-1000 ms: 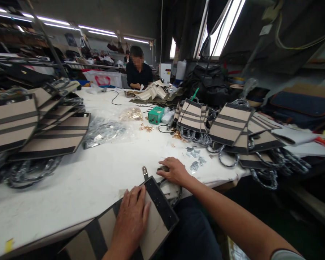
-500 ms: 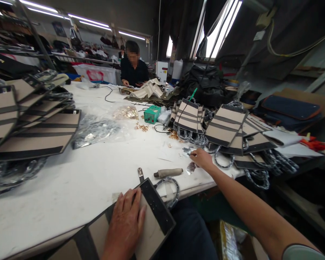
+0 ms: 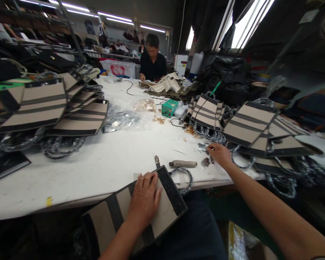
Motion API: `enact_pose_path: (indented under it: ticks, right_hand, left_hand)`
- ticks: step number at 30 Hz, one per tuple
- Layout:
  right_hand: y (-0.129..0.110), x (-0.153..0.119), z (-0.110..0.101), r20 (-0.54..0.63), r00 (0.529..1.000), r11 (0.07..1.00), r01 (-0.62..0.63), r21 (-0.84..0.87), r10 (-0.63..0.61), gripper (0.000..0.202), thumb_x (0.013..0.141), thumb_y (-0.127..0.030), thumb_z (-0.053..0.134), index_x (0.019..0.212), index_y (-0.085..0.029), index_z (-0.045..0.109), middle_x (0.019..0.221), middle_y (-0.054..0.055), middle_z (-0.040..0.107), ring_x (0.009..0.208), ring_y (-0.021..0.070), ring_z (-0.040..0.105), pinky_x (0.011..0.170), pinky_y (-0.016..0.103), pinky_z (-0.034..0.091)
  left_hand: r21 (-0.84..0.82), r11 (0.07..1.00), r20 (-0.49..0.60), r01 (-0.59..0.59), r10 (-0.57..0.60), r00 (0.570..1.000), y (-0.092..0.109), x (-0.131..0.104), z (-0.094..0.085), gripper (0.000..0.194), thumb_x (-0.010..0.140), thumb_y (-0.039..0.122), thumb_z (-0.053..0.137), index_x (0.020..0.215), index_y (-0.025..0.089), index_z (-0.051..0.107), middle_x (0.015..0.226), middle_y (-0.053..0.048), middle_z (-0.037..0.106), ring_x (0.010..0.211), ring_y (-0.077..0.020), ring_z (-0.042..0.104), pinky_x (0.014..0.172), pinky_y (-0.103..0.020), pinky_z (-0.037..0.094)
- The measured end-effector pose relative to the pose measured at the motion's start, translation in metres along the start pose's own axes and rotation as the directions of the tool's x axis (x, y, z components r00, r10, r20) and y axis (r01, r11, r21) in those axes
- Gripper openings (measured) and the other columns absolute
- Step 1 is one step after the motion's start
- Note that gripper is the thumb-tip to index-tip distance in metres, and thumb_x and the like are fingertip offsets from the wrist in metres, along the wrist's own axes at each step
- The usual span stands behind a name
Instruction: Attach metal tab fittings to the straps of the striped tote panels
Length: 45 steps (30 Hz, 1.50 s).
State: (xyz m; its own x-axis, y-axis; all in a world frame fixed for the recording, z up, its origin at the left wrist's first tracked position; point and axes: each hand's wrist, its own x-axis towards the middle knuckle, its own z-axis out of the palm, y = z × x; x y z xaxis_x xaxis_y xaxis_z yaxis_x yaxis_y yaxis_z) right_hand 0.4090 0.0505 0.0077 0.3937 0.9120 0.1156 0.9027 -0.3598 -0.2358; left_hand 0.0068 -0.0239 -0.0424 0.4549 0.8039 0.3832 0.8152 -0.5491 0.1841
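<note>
A beige panel with dark stripes (image 3: 165, 216) rests over my lap and the table's front edge, a wrapped ring handle (image 3: 188, 180) at its end. My left hand (image 3: 144, 196) lies flat on it, fingers stretched out. A dark strap with a metal end (image 3: 157, 161) sticks out from its far side. To the right, my right hand (image 3: 219, 153) is closed, fingertips pinched at small grey pieces (image 3: 202, 146) on the table; what they hold is too small to name. A cloth-wrapped tool (image 3: 183, 164) lies between the hands, near some dark bits (image 3: 205, 163).
Striped panels with wrapped handles are piled left (image 3: 43, 104) and right (image 3: 250, 122). Clear plastic bags (image 3: 124, 117), a green box with a cable (image 3: 169, 108) and gold-coloured parts (image 3: 191, 130) lie mid-table (image 3: 124, 155). A person (image 3: 153, 63) sits at the far side.
The view has swung left, so the table and both hands appear shifted. My left hand still lies on the panel, and my right hand stays by the small grey pieces.
</note>
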Motion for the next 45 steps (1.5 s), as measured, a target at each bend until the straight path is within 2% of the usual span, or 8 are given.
enact_pose_path:
  ticks: [4, 7, 11, 14, 16, 26, 35, 45]
  right_hand:
    - [-0.020, -0.010, -0.010, -0.014, 0.998, 0.992, 0.061, 0.115, -0.060, 0.029, 0.091, -0.038, 0.056, 0.100, -0.022, 0.079, 0.103, 0.005, 0.078, 0.092, 0.0223, 0.070, 0.079, 0.030, 0.048]
    - [-0.064, -0.038, -0.013, 0.083, 0.977, 0.915, 0.150, 0.375, -0.195, 0.034, 0.091, -0.041, 0.055, 0.105, -0.020, 0.078, 0.093, 0.005, 0.078, 0.078, 0.0188, 0.071, 0.075, 0.028, 0.052]
    - [-0.140, -0.085, -0.005, 0.306, 0.811, 0.701, 0.171, 0.692, -0.499, 0.033, 0.087, -0.038, 0.060, 0.109, -0.022, 0.079, 0.097, 0.002, 0.079, 0.069, 0.0172, 0.070, 0.070, 0.028, 0.055]
    - [-0.178, -0.104, 0.005, 0.326, 0.717, 0.682, 0.277, 0.677, -0.615, 0.028, 0.086, -0.030, 0.059, 0.101, -0.024, 0.082, 0.097, 0.001, 0.080, 0.082, 0.0184, 0.072, 0.078, 0.027, 0.054]
    - [-0.190, -0.107, 0.010, 0.335, 0.704, 0.719, 0.354, 0.599, -0.626, 0.028, 0.085, -0.026, 0.057, 0.097, -0.025, 0.083, 0.093, 0.001, 0.080, 0.084, 0.0190, 0.072, 0.079, 0.027, 0.052]
    - [-0.205, -0.114, 0.014, 0.338, 0.769, 0.828, 0.424, 0.366, -0.543, 0.032, 0.078, -0.022, 0.056, 0.096, -0.028, 0.083, 0.097, 0.004, 0.081, 0.095, 0.0240, 0.074, 0.083, 0.030, 0.049]
    - [-0.206, -0.113, 0.015, 0.329, 0.791, 0.840, 0.391, 0.377, -0.516, 0.028, 0.078, -0.023, 0.058, 0.094, -0.029, 0.080, 0.094, 0.001, 0.080, 0.091, 0.0226, 0.073, 0.079, 0.029, 0.047]
    - [-0.197, -0.118, 0.018, 0.274, 0.810, 0.843, 0.430, 0.323, -0.518, 0.016, 0.083, -0.028, 0.062, 0.089, -0.028, 0.077, 0.092, 0.002, 0.078, 0.091, 0.0236, 0.070, 0.077, 0.030, 0.042]
  left_hand:
    - [-0.026, 0.999, 0.016, 0.024, -0.023, 1.000, 0.002, -0.001, -0.003, 0.048, 0.098, 0.030, 0.051, 0.143, 0.012, 0.052, 0.137, -0.015, 0.058, 0.132, -0.0301, 0.050, 0.120, -0.053, 0.036]
    - [-0.044, 0.998, 0.040, 0.034, -0.033, 0.999, 0.003, -0.002, -0.003, 0.049, 0.098, 0.030, 0.051, 0.143, 0.012, 0.051, 0.138, -0.015, 0.058, 0.133, -0.0295, 0.049, 0.121, -0.053, 0.034]
    - [-0.051, 0.997, 0.050, 0.054, -0.051, 0.997, 0.004, -0.001, -0.005, 0.049, 0.099, 0.031, 0.050, 0.144, 0.012, 0.051, 0.139, -0.015, 0.057, 0.134, -0.0298, 0.049, 0.122, -0.053, 0.032]
    - [-0.056, 0.997, 0.027, 0.055, -0.054, 0.998, 0.004, -0.003, -0.004, 0.048, 0.099, 0.032, 0.049, 0.143, 0.013, 0.052, 0.139, -0.015, 0.058, 0.133, -0.0299, 0.050, 0.122, -0.053, 0.033]
    - [-0.039, 0.998, -0.016, 0.048, -0.048, 0.999, 0.002, -0.008, 0.000, 0.048, 0.098, 0.031, 0.049, 0.142, 0.014, 0.053, 0.138, -0.014, 0.058, 0.133, -0.0302, 0.050, 0.119, -0.053, 0.037]
    - [0.111, 0.994, -0.215, -0.016, 0.040, 0.976, -0.019, -0.016, 0.035, 0.053, 0.091, 0.029, 0.055, 0.143, 0.021, 0.053, 0.137, -0.010, 0.063, 0.128, -0.0315, 0.057, 0.105, -0.047, 0.050]
    - [0.111, 0.993, -0.180, -0.050, 0.069, 0.981, -0.022, -0.015, 0.028, 0.059, 0.091, 0.031, 0.056, 0.149, 0.025, 0.046, 0.134, -0.010, 0.065, 0.124, -0.0300, 0.061, 0.104, -0.046, 0.053]
    - [0.029, 0.999, -0.198, -0.042, 0.047, 0.979, -0.019, -0.010, 0.023, 0.045, 0.093, 0.031, 0.056, 0.137, 0.023, 0.058, 0.127, -0.012, 0.067, 0.117, -0.0298, 0.064, 0.102, -0.050, 0.055]
